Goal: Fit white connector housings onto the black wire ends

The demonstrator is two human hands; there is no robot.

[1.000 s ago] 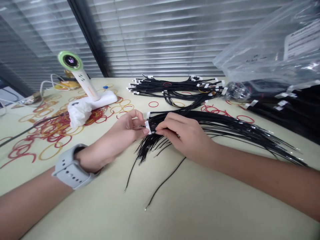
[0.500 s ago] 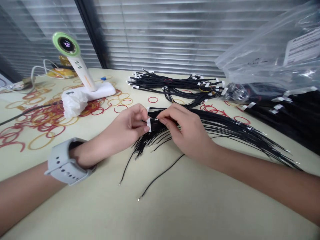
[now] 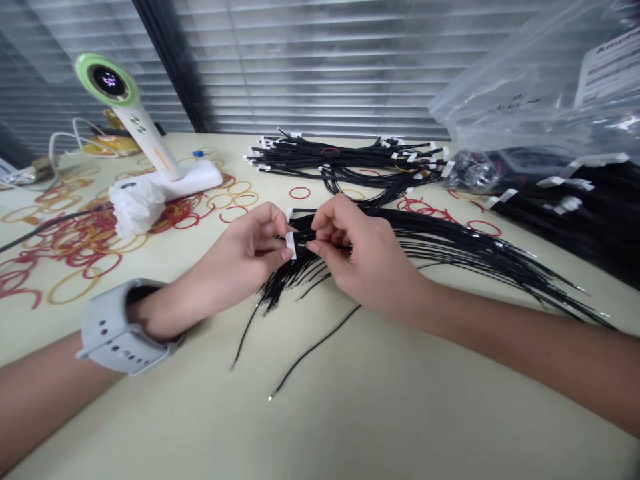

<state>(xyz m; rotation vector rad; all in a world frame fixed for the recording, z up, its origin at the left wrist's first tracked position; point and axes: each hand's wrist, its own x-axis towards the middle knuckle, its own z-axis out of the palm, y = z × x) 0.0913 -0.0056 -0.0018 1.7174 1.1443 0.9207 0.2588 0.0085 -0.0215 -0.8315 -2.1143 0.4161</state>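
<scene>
My left hand (image 3: pixel 249 243) pinches a small white connector (image 3: pixel 291 245) at the end of a bundle of black wires (image 3: pixel 450 245). My right hand (image 3: pixel 361 252) grips the same black wires just beside the connector, with its fingertips close to my left fingertips. The wires fan out to the right across the table, and a shorter group hangs below my hands. Two loose wire ends with bare metal tips lie on the pale table (image 3: pixel 380 407) near my hands. A grey strap watch (image 3: pixel 119 327) sits on my left wrist.
Behind my hands lie more black wire bundles (image 3: pixel 340 160) with white connectors. A clear plastic bag (image 3: pixel 530 87) and black bundles are at the right. Red and tan rubber bands (image 3: pixel 75 250), a tissue (image 3: pixel 136 207) and a white-and-green handheld device (image 3: pixel 127 117) are at the left.
My right fingers have moved closer to the connector and now pinch the wires beside it. The whole view has drifted, so the table contents sit further left and higher.
</scene>
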